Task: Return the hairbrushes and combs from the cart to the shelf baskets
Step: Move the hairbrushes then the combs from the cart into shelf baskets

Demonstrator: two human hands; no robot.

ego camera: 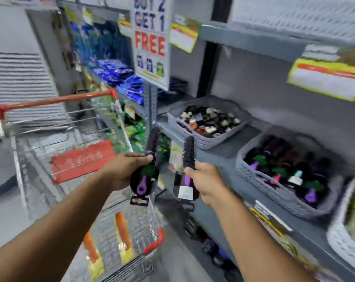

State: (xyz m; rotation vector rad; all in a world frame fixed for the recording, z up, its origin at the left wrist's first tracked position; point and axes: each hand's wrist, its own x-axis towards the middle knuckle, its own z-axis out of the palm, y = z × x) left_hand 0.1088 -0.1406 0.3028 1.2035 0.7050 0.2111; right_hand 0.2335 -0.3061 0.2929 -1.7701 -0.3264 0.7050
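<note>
Head view is showing both hands raised between the cart (75,151) and the shelf (223,151), with heavy motion blur across the frame.

Left hand (123,169) is grasping a bundle of black hairbrushes (147,169); the fingers are clenched around the handles, thumb on top. One round bristle head is pointing upward above the thumb, and a purple handle with a hang tag is hanging below the hand. The exact number of brushes in this bundle cannot be told.

Right hand (206,183) is gripping a round hairbrush (188,153) by its purple-and-black handle, fingers closed around it. The bristle head is standing nearly upright, tilted slightly left. A labelled handle end is protruding below the fist.

Both hands are hovering over the gap between cart and shelf, apart from each other and not touching either.

On the shelf, a grey basket (252,171) to the right of the right hand is holding black, purple and green brushes. A second grey basket (209,143) behind it is holding small hair clips. The cart, with an orange handle bar, is standing at the left, and items with orange parts are lying in its lower part.
</note>
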